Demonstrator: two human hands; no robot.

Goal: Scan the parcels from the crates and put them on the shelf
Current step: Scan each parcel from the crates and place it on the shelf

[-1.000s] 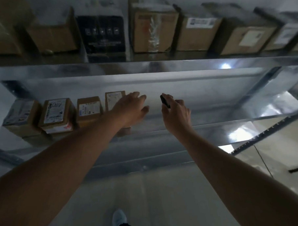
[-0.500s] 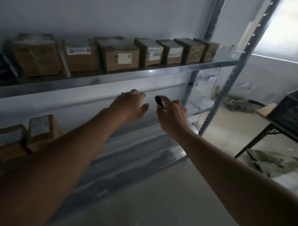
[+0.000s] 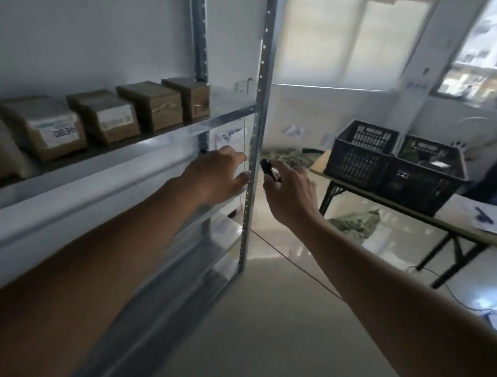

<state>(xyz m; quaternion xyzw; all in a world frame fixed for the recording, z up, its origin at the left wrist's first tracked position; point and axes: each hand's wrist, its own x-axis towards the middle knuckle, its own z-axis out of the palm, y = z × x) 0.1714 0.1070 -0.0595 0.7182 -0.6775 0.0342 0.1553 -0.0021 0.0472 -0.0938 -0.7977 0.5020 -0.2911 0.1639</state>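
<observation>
View: swung rightward since half a second ago; the metal shelf (image 3: 146, 144) now fills only the near left, and its front upright post (image 3: 256, 148) stands mid-room where before it sat far to the right.
Parcels on shelf: four brown parcels (image 3: 102, 116) in a row on the upper level, left of the post; fewer in sight than a moment ago, and the small boxes on the lower level have slipped out of view.
Left hand (image 3: 216, 177): stretched out just left of the post, fingers loose and spread, nothing in it, much as it was before; whether it touches the shelf edge I cannot tell.
Right hand (image 3: 291, 194): just right of the post, fingers curled around a small black scanner (image 3: 268, 169), pinched at the fingertips the same way as earlier.
Crates: two black crates (image 3: 393, 166) side by side on a table (image 3: 467, 226), well to the right of the post; only a corner of one showed earlier, now both are in full sight. What lies inside them is too dim to make out.
Floor: a thin cable (image 3: 292, 265) runs across it right of the post's foot.
</observation>
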